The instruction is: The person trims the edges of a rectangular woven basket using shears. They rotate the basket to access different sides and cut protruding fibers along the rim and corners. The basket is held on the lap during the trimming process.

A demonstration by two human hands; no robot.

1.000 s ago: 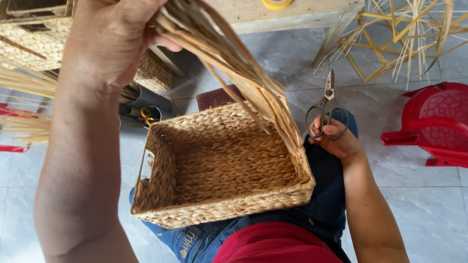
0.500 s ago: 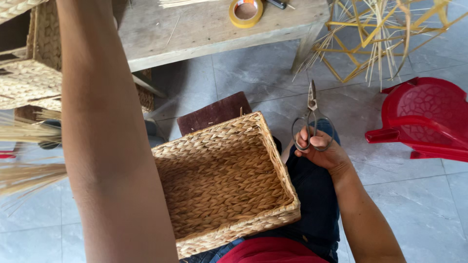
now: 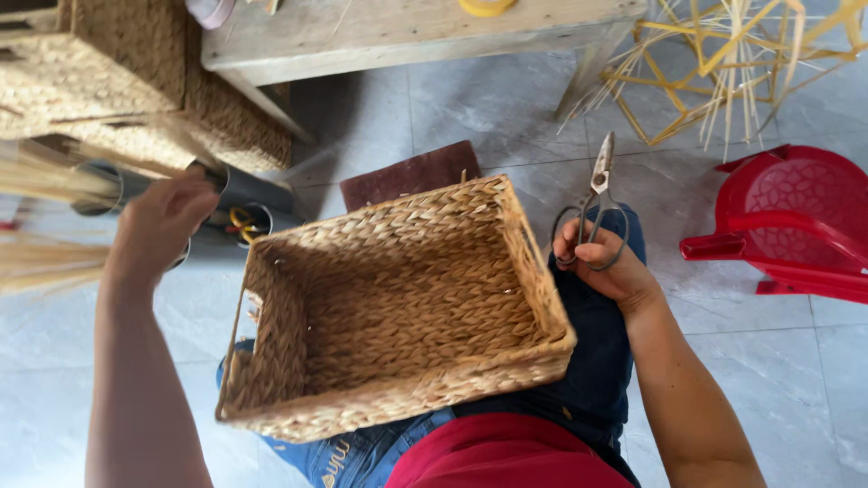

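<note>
Head view shows us the rectangular woven straw basket (image 3: 398, 312) resting unheld on our lap. Our right hand (image 3: 604, 264) grips grey metal scissors (image 3: 592, 212); our left hand (image 3: 163, 220), curled, reaches toward pale straw bundles (image 3: 41, 221). The basket could slide off, we judge.

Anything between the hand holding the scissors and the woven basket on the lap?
Nothing visible. The right hand holds the scissors just beside the woven basket, off its right rim, with only a narrow open gap over the jeans. The left hand is off to the other side.
</note>
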